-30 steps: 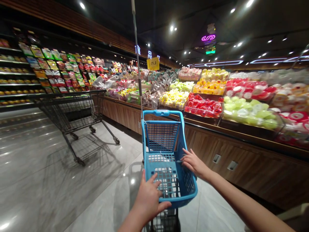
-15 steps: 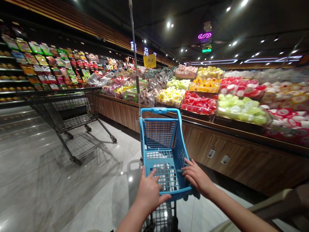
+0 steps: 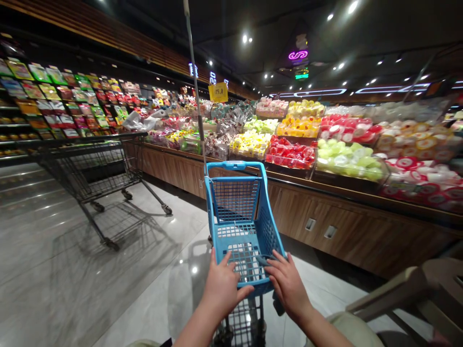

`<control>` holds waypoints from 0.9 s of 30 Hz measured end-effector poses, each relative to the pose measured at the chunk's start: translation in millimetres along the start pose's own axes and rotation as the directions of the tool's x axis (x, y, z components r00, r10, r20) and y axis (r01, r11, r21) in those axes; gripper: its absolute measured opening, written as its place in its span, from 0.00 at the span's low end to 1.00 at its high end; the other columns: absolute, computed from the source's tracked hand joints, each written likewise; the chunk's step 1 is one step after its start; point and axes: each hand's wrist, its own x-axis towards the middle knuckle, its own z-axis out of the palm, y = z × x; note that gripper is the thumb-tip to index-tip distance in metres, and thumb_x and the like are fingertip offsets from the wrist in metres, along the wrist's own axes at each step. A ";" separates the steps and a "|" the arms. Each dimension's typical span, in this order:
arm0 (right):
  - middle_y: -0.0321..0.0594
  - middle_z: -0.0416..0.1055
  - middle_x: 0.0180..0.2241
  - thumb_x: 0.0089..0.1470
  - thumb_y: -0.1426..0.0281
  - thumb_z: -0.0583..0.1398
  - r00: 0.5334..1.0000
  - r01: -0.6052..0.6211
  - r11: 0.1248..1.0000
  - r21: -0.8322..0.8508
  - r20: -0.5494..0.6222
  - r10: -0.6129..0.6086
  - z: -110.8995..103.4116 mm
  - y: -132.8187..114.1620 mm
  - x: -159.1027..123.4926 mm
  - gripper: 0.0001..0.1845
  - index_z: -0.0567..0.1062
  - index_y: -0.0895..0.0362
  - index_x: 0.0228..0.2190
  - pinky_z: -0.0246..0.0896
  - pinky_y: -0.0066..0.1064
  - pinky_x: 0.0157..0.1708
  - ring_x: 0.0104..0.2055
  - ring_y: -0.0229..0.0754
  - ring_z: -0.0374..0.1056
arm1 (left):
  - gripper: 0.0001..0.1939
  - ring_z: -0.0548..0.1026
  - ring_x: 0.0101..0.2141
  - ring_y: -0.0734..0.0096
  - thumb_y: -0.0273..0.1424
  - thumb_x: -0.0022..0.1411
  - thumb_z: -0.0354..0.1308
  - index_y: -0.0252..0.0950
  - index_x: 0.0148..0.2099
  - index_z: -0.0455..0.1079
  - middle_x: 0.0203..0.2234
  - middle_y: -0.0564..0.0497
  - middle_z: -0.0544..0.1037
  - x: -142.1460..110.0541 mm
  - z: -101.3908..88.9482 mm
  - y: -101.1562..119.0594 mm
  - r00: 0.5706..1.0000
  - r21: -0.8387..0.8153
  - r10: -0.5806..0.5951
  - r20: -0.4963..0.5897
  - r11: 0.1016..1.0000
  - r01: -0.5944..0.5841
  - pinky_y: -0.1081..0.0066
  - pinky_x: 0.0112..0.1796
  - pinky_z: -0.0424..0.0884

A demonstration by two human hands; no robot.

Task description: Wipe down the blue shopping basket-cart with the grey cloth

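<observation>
A small blue plastic shopping cart (image 3: 237, 236) stands in front of me, with grid walls and a tall thin pole at its far left corner. Its basket shows only its bare grid floor. My left hand (image 3: 223, 284) is over the near left edge of the basket, fingers spread; whether it touches the rim I cannot tell. At the near right corner my right hand (image 3: 289, 284) lies with its fingers stretched out over the rim. Something dark grey-blue (image 3: 265, 260) shows beside the right fingertips; its kind is unclear.
A dark metal shopping cart (image 3: 104, 168) stands to the left on the tiled floor. Ahead runs a wood-fronted display counter (image 3: 289, 202) with trays of red candy-like cups (image 3: 291, 152) and green ones (image 3: 345, 161). A brownish chair-like frame (image 3: 388, 291) is at the lower right.
My right hand has come inward and slightly down along the near right rim, closer to my left hand. The view has shifted a little, showing more of the chair-like frame at right.
</observation>
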 end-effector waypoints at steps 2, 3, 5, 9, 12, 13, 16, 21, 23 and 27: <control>0.42 0.75 0.45 0.62 0.69 0.54 0.999 0.045 0.999 0.024 0.000 -0.045 -3.6 14.9 -1.3 0.10 0.74 0.53 0.42 0.46 0.65 0.60 0.61 0.53 0.60 | 0.24 0.66 0.58 0.44 0.56 0.56 0.56 0.42 0.39 0.79 0.39 0.46 0.82 -0.7 -3.6 8.0 1.000 -0.002 0.010 0.029 1.000 -0.010 0.35 0.60 0.29; 0.42 0.76 0.44 0.62 0.69 0.54 0.999 0.054 0.998 0.036 -0.005 -0.054 -5.9 23.3 -1.7 0.10 0.74 0.53 0.41 0.45 0.65 0.60 0.61 0.53 0.60 | 0.26 0.66 0.58 0.43 0.57 0.55 0.56 0.41 0.39 0.79 0.38 0.45 0.82 0.2 -4.4 14.0 0.999 -0.003 0.013 0.045 1.000 -0.012 0.35 0.60 0.29; 0.42 0.76 0.43 0.62 0.70 0.53 0.999 0.050 0.997 0.061 -0.016 -0.049 -11.2 40.1 -2.3 0.10 0.74 0.53 0.41 0.44 0.65 0.60 0.61 0.53 0.60 | 0.30 0.66 0.58 0.41 0.60 0.54 0.54 0.39 0.40 0.79 0.37 0.43 0.82 4.3 -3.3 29.8 0.997 0.001 0.012 0.072 1.000 -0.012 0.35 0.61 0.30; 0.43 0.75 0.44 0.63 0.70 0.51 0.999 -0.027 0.994 0.105 -0.015 0.029 -23.8 68.8 -1.3 0.12 0.75 0.53 0.39 0.42 0.66 0.61 0.61 0.53 0.60 | 0.41 0.69 0.55 0.40 0.65 0.52 0.50 0.34 0.47 0.76 0.40 0.38 0.81 18.3 5.9 62.1 0.994 -0.001 0.052 0.101 0.999 -0.052 0.37 0.61 0.36; 0.44 0.75 0.44 0.64 0.68 0.50 0.997 -0.077 0.989 0.124 0.010 0.076 -33.2 85.1 1.7 0.14 0.76 0.54 0.39 0.42 0.65 0.62 0.62 0.52 0.59 | 0.44 0.68 0.55 0.42 0.66 0.49 0.51 0.33 0.50 0.74 0.43 0.37 0.80 31.6 3.4 61.1 0.966 -0.017 0.194 0.172 0.981 -0.194 0.40 0.62 0.38; 0.44 0.75 0.45 0.64 0.68 0.50 0.996 -0.088 0.988 0.127 0.018 0.086 -35.4 89.5 2.7 0.14 0.76 0.54 0.39 0.42 0.65 0.62 0.62 0.52 0.59 | 0.42 0.66 0.58 0.43 0.66 0.50 0.51 0.35 0.50 0.75 0.46 0.38 0.79 36.7 -1.0 52.7 0.943 -0.022 0.271 0.194 0.962 -0.272 0.39 0.62 0.36; 0.44 0.75 0.46 0.64 0.67 0.50 0.992 -0.126 0.983 0.131 0.014 0.125 -37.5 98.8 5.1 0.15 0.76 0.54 0.40 0.42 0.64 0.62 0.62 0.52 0.58 | 0.40 0.59 0.62 0.46 0.65 0.52 0.50 0.40 0.53 0.72 0.57 0.40 0.71 53.7 -21.3 8.8 0.921 0.009 0.350 0.173 0.934 -0.357 0.39 0.62 0.34; 0.44 0.75 0.45 0.64 0.66 0.50 0.980 -0.170 0.972 0.163 -0.072 0.183 -27.7 98.5 4.8 0.15 0.76 0.54 0.40 0.43 0.63 0.62 0.62 0.52 0.58 | 0.44 0.56 0.64 0.51 0.63 0.55 0.49 0.42 0.65 0.57 0.63 0.43 0.62 72.4 -40.6 -55.6 0.907 0.044 0.361 0.219 0.925 -0.379 0.43 0.62 0.39; 0.44 0.75 0.46 0.64 0.67 0.50 0.974 -0.182 0.967 0.176 -0.103 0.202 -23.1 95.0 4.8 0.15 0.76 0.54 0.41 0.42 0.63 0.62 0.63 0.53 0.58 | 0.43 0.57 0.64 0.52 0.62 0.56 0.49 0.42 0.66 0.57 0.63 0.44 0.62 72.8 -37.5 -62.9 0.902 0.050 0.375 0.216 0.918 -0.394 0.45 0.62 0.40; 0.43 0.75 0.46 0.64 0.66 0.50 0.960 -0.216 0.962 0.167 -0.141 0.240 -17.9 90.8 6.9 0.16 0.76 0.54 0.41 0.42 0.63 0.62 0.63 0.54 0.57 | 0.43 0.57 0.63 0.52 0.62 0.57 0.49 0.42 0.66 0.57 0.64 0.44 0.62 68.5 -28.8 -62.6 0.912 0.057 0.373 0.172 0.920 -0.387 0.50 0.62 0.43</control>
